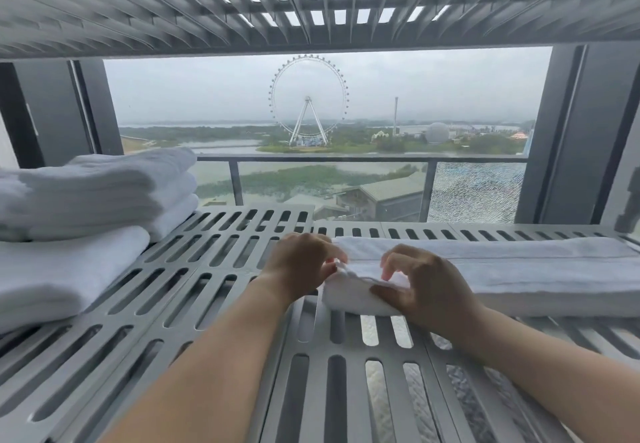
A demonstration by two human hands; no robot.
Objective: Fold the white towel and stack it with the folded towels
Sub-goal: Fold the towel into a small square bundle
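The towel lies on the slotted shelf as a long narrow strip along the far edge, running from mid-shelf out past the right edge of view. Both hands work its left end. The left hand pinches the end's top corner between thumb and fingertips. The right hand grips the near side of the same end, thumb under the layers and fingers curled above. That end is slightly lifted and bunched.

The stack of folded towels sits at the shelf's far left corner, well apart from the strip.

Judgement: the lengthwise fold appears done; the crosswise folds and the stacking are not yet done.

Risks:
- Layers held only at one end may slip apart when lifted, skewing the fold.
- The long free end may drag and snag on the slots.
- The stack looks soft and uneven; an off-centre placement could tip it.
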